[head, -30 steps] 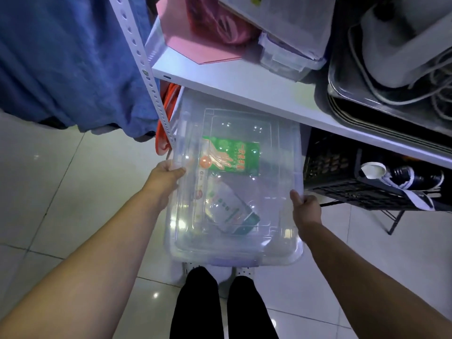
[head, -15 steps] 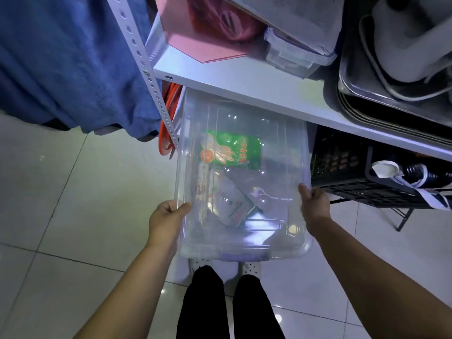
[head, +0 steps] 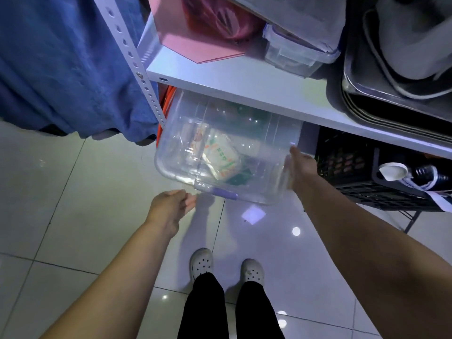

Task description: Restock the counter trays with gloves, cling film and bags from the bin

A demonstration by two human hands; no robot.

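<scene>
The right hand (head: 302, 166) is clamped on the right wall of the clear bin (head: 176, 152), thumb laid over the rim, while the left hand (head: 171, 206) is held just beside the bin's front left corner, fingers loosely spread and nothing gripped. The bin is carried tilted above the tiled floor (head: 85, 192), its far end tucked beneath the white shelf (head: 244, 86), and printed packets (head: 221, 157) are seen lying inside it, behind a purple latch (head: 221, 192) on the front rim. A black crate (head: 354, 167) is set to its right under the same shelf, and blue cloth (head: 61, 57) is hung to the left.
</scene>
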